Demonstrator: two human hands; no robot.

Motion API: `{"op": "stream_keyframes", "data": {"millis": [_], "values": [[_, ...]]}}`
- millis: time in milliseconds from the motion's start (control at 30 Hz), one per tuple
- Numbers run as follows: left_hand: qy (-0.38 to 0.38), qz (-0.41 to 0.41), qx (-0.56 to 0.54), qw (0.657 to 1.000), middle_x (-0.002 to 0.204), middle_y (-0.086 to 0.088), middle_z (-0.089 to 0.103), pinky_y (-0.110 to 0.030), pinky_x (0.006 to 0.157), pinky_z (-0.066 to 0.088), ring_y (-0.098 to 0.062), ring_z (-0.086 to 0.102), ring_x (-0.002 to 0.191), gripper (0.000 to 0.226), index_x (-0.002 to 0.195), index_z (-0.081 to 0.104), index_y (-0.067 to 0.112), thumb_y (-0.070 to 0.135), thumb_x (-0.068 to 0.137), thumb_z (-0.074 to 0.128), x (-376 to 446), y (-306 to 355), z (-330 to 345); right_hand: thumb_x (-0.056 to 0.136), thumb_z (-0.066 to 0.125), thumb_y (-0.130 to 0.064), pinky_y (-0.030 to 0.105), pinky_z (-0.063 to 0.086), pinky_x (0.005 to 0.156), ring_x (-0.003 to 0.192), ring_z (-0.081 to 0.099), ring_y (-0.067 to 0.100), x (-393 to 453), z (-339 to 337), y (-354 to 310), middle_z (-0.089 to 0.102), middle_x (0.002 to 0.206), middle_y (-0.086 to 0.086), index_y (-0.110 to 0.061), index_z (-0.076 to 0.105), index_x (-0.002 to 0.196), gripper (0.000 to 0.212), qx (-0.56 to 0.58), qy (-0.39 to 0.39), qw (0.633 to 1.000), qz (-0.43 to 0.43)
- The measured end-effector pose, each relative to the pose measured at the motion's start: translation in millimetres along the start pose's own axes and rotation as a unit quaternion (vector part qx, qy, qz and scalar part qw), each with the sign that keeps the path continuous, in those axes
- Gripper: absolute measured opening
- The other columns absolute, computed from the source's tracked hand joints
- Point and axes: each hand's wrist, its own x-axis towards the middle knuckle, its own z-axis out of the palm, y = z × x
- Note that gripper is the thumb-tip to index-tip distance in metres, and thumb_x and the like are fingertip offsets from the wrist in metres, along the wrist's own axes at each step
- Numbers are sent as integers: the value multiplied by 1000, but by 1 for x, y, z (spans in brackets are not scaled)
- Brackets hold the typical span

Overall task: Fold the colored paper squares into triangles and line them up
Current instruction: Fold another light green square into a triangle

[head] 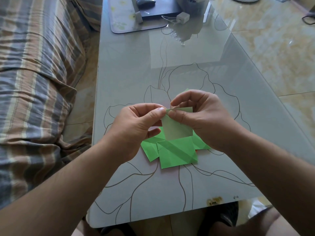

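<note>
A striped sofa (34,82) in rumpled blue, tan and cream cloth filled the left side, its near end cut off by the frame. Beside it stood the bench (129,68), a glossy pale glass top printed with thin brown flower outlines.

My left hand (136,126) had its grip closed on the paper (177,128), thumb and forefinger pinching the top left edge. The paper was a pale green square, matte and thin, held up above the bench with its top edge bent over into a narrow flap. My right hand (204,116) pinched that same top edge, thumb in front and fingers curled behind, so its far corner was hidden.

Beneath the paper lay a pile (177,155) of bright green squares, creased on the diagonal and overlapping loosely on the bench. How many sheets it held I could not tell; a sliver of orange peeked from under its right edge.

At the far end sat a mat (122,17) with a floral print, a dark laptop (162,9) and a white charger (182,17), all partly cut off.
</note>
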Motion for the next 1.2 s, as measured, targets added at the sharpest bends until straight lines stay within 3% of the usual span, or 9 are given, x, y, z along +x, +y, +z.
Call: {"op": "stream_keyframes", "data": {"millis": [167,333,600,700,867,967,1133,1200], "values": [[7,9,20,1000,93,-9,78,-38,82,54,-19,73,86,28,98,76,13,32,77,74,0,-1,0,87,80,-8,37,57,74,79,67,19,1,-1,2,72,89,6,-17,76,92,11,-24,2,1000,-4],[9,6,27,1000,94,-9,78,-39,84,56,-20,73,86,21,99,75,13,29,84,72,0,-2,1,89,78,-5,39,59,76,79,70,19,2,0,2,74,88,5,-20,78,85,15,-27,8,1000,-3],[20,22,59,998,95,-13,79,-33,79,58,-21,73,84,10,98,76,12,20,95,69,1,-5,1,79,81,-16,59,59,83,80,68,28,3,-2,5,74,94,19,-20,79,85,7,-45,31,998,4],[25,25,63,997,96,-15,79,-37,81,59,-22,73,85,11,97,76,12,20,94,70,1,-5,1,81,80,-17,57,59,81,79,67,27,3,-3,6,72,88,13,-20,78,88,8,-43,17,999,10],[26,27,60,997,92,-10,79,-47,91,58,-21,74,84,8,98,74,10,16,94,70,1,-5,2,88,79,-7,40,55,72,74,64,20,2,-3,6,69,79,2,-18,75,92,12,-37,12,999,12],[24,38,58,997,99,-16,78,-54,96,56,-30,73,90,8,101,75,11,12,93,72,0,-5,2,90,78,-4,33,57,68,73,66,19,2,-2,5,70,78,3,-14,75,94,11,-38,21,999,19],[42,74,68,994,97,-16,78,-63,99,54,-44,71,103,8,94,80,14,12,87,80,1,-7,3,90,77,-3,52,60,82,79,67,26,2,0,5,74,93,22,-10,77,92,8,-53,23,998,16],[46,78,69,994,97,-16,79,-62,98,54,-43,72,103,7,93,81,14,9,88,79,1,-8,3,90,76,-2,48,60,81,79,67,23,2,0,5,75,93,19,-11,79,91,10,-63,19,998,14]]}}
